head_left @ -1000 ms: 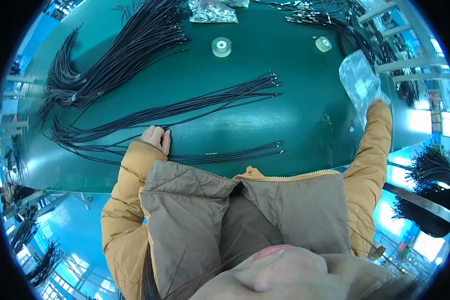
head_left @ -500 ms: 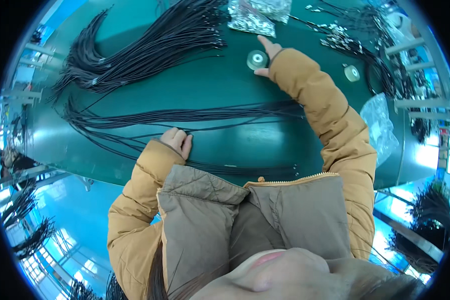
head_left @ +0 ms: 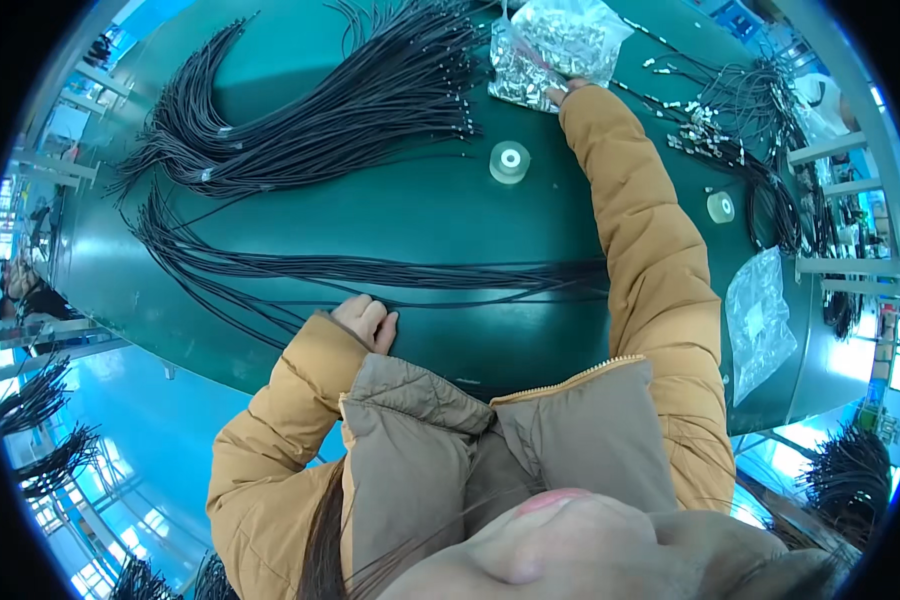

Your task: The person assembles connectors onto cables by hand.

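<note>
My left hand (head_left: 367,322) rests curled on the green table (head_left: 450,215) near its front edge, fingers lying on a thin bundle of black cables (head_left: 370,270) that runs across the table. My right hand (head_left: 560,92) reaches far across to clear plastic bags of small metal parts (head_left: 550,50) at the back and touches them; only its fingertips show past the tan sleeve. Whether it grips anything I cannot tell.
A large fan of black cables (head_left: 350,100) spreads over the back left. Two small pale tape rolls (head_left: 510,161) (head_left: 721,206) stand on the table. More wired connectors (head_left: 740,150) lie at the right. An empty-looking clear bag (head_left: 760,320) lies near the right edge.
My right arm has swung from the clear bag at the right, past the tape roll, out to the bags of metal parts at the back. My left hand stays on the cables.
</note>
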`<state>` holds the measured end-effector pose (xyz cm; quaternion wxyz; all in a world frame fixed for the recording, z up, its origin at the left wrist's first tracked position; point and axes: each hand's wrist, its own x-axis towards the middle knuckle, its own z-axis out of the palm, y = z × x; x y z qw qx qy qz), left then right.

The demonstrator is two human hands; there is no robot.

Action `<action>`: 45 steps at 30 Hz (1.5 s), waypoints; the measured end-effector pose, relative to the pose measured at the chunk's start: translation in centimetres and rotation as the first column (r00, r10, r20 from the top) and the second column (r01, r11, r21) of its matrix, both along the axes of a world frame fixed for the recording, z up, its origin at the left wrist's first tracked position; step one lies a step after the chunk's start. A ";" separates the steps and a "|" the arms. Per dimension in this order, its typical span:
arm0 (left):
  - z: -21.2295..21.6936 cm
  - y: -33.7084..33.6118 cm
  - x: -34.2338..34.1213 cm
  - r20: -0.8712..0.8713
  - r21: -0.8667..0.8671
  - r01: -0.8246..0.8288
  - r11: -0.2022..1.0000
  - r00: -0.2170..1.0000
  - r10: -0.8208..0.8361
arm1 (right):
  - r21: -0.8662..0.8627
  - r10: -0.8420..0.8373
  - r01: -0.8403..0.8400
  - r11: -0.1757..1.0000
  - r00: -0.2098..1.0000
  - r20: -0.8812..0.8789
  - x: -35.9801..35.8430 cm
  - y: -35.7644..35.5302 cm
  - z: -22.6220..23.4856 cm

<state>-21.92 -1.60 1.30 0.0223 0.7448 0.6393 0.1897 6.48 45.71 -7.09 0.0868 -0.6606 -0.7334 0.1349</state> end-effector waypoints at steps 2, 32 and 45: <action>0.1 -0.7 -0.1 0.018 -0.011 -0.028 1.000 0.999 0.028 | -0.303 0.163 -0.202 0.931 0.976 -0.147 -0.5 1.4 2.8; -2.2 -1.1 -0.5 0.096 0.033 -0.009 0.999 0.995 0.006 | -0.316 -0.374 0.201 0.927 0.432 -0.821 8.8 -14.8 6.0; 5.8 0.5 2.4 -0.101 -0.139 -0.003 0.990 0.995 -0.011 | 0.151 0.343 -0.336 0.929 0.634 -0.693 10.5 -17.0 13.7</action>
